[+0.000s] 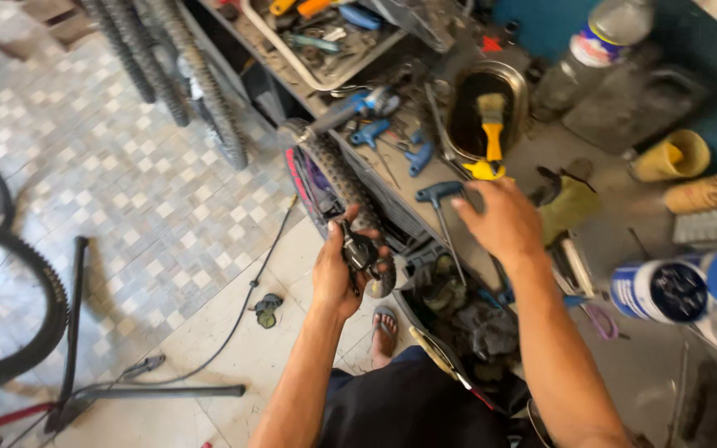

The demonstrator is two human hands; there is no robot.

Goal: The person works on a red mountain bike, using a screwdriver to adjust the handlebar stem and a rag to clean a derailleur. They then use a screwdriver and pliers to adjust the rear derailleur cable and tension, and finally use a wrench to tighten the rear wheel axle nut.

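My left hand (338,270) is closed around a small black bicycle part (358,249), held just off the workbench's edge, in front of a knobby tyre (334,170). My right hand (499,220) hovers over the grey workbench (616,365), fingers spread, at a blue-handled T-shaped hex wrench (441,199) lying there. I cannot tell whether the fingers touch the wrench. Just beyond the hand lies a yellow-handled brush (491,133) resting in an oval metal pan (483,104).
More blue hex wrenches (400,145) and a tray of tools (325,37) lie further back. A plastic bottle (599,41), yellow cups (674,156) and a blue-white can (661,290) stand right. Bicycle wheels (10,307) and a black repair stand (76,332) occupy the tiled floor left.
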